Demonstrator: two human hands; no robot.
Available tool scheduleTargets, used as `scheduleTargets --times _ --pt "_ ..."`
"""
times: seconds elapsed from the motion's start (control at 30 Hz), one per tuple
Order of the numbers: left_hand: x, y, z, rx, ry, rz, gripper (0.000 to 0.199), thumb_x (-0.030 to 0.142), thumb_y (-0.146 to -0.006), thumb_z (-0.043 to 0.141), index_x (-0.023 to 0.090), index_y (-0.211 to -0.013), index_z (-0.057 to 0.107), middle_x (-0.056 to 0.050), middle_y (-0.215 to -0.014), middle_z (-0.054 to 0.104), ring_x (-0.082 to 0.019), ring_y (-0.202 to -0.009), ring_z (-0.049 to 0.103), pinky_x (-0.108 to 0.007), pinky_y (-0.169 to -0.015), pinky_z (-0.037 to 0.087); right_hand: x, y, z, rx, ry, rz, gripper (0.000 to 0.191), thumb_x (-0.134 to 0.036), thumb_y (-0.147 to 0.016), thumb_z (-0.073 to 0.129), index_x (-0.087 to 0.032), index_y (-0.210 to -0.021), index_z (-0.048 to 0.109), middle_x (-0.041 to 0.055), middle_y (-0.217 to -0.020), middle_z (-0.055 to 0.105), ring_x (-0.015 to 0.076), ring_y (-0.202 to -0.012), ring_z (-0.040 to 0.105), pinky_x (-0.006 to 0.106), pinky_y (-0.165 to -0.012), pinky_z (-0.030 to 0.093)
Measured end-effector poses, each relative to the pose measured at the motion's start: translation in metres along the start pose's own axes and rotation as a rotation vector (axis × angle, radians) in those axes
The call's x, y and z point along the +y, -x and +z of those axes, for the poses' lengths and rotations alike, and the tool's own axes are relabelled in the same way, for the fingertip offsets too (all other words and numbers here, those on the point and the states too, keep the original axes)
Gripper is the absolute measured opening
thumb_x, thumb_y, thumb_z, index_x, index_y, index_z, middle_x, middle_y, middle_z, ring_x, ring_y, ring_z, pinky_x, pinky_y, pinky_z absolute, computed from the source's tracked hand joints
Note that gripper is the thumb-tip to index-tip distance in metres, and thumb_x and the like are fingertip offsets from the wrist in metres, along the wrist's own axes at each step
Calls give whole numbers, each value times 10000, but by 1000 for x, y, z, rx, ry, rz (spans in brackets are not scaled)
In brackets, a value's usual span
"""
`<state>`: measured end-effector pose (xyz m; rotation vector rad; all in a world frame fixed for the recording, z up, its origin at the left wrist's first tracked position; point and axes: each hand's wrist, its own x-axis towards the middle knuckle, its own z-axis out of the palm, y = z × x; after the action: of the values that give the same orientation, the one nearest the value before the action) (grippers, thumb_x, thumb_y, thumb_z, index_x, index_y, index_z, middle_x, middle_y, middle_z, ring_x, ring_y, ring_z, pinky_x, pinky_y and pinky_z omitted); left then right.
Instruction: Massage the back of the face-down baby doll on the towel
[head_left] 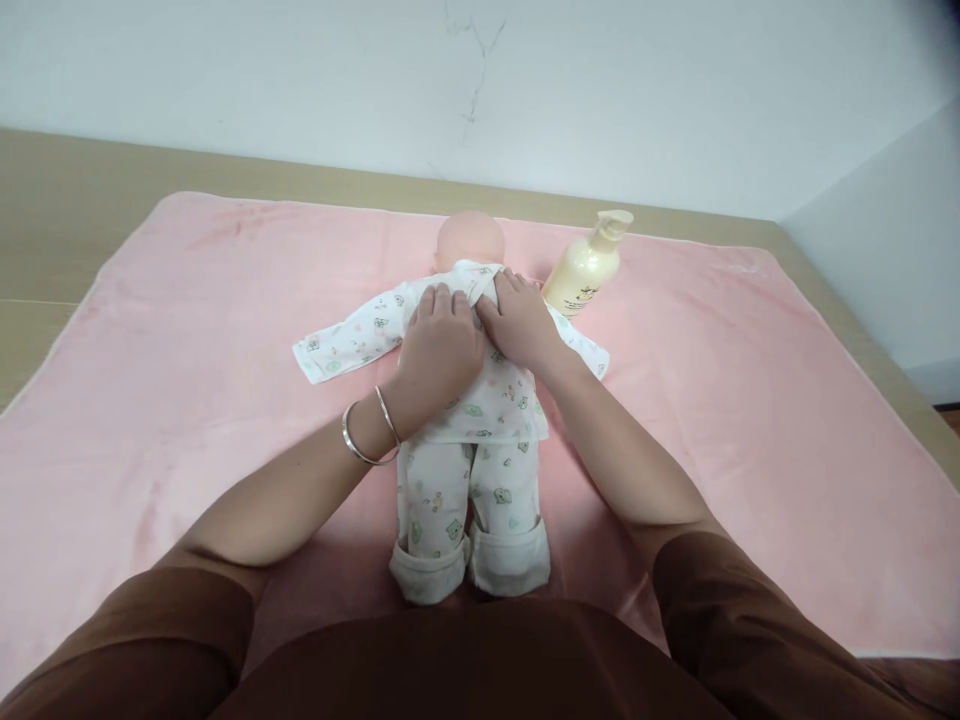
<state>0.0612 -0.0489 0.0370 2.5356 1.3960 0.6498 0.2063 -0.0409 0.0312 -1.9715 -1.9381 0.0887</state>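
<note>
A baby doll (471, 238) lies on a pink mat, its bald head away from me and its face not visible. It wears a white printed top (495, 405) and matching trousers (504, 490) with turned-up cuffs. Both sleeves are spread out to the sides. My left hand (442, 345), with two silver bangles at the wrist, rests on the upper part of the top, its fingers bent against the cloth. Beside it my right hand (521, 320) lies on the top near the collar, fingers extended. The cloth under both palms is hidden.
A pale yellow pump bottle (586, 268) stands tilted in view, just right of the doll's head. The pink mat (712, 420) covers much of a wooden surface (97, 185), with a white wall (300, 90) behind.
</note>
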Motion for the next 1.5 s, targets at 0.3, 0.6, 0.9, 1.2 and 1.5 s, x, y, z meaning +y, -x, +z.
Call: scheduleTargets --times 0.3,0.6,0.9,1.2,1.5 --pt "-45 -38 1 -45 134 -22 273 282 -978 374 162 -1045 610 -170 -1098 679 -313 -1106 620 -501 -1049 492 -32 28 -4 -22 -58 14 599 -324 -1026 289 -71 -1562 373 186 -1639 374 366 -1557 285 606 -1267 241" --pt "-2 1 -8 31 -94 -40 302 268 -980 406 110 -1152 597 -218 -1213 634 -356 -1196 574 -506 -1020 497 1 -3 -1 -34 -100 6 514 -384 -1045 327 -105 -1445 488 182 -1577 462 331 -1503 386 574 -1256 275" --pt "-48 -39 3 -33 167 -16 301 332 -960 416 159 -1068 637 -140 -1070 695 -288 -1045 623 -462 -1018 507 -37 34 -13 -16 63 -5 568 -286 -1030 301 4 -1496 444 262 -1546 477 408 -1470 414 584 -1202 341" --pt "-49 -35 16 51 160 -62 470 386 -971 418 130 -1313 612 -147 -1347 658 -304 -1283 572 -484 -1162 428 -4 0 -9 -74 -86 40 637 -449 -1025 360 -42 -1509 436 209 -1576 461 370 -1486 397 573 -1240 305" --pt "-53 -27 26 220 261 -31 456 303 -1012 316 145 -1276 653 -125 -1360 683 -263 -1292 602 -457 -1163 441 -23 16 -25 88 -63 -58 597 -277 -998 365 -117 -1571 333 156 -1704 227 308 -1605 165 583 -1294 199"
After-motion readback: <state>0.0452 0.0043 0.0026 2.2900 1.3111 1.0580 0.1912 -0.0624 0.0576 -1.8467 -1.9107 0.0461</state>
